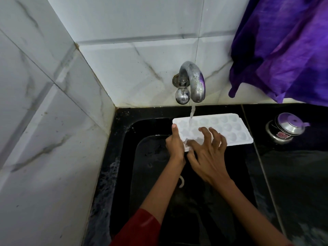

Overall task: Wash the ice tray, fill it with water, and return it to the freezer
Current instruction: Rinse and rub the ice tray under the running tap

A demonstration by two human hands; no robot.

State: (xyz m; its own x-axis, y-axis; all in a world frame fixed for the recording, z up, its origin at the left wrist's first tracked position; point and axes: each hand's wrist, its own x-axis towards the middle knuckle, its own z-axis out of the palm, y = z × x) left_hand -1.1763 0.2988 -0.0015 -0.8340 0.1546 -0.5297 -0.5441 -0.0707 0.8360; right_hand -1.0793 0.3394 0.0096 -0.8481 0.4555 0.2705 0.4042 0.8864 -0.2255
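A white ice tray [229,128] with round cups is held over the black sink [124,157], under the metal tap [192,82]. A thin stream of water [192,112] falls from the spout onto the tray's left part. My left hand [174,144] grips the tray's left end, thumb on top along the edge. My right hand [207,151] rests on the tray's near side, fingers spread and bent, fingertips touching the cups.
Grey marbled tiles close the corner at left and behind. A purple cloth [284,50] hangs at the upper right. On the black counter to the right stands a small steel pot with a lid [284,128]. The sink drain [181,181] shows below my wrists.
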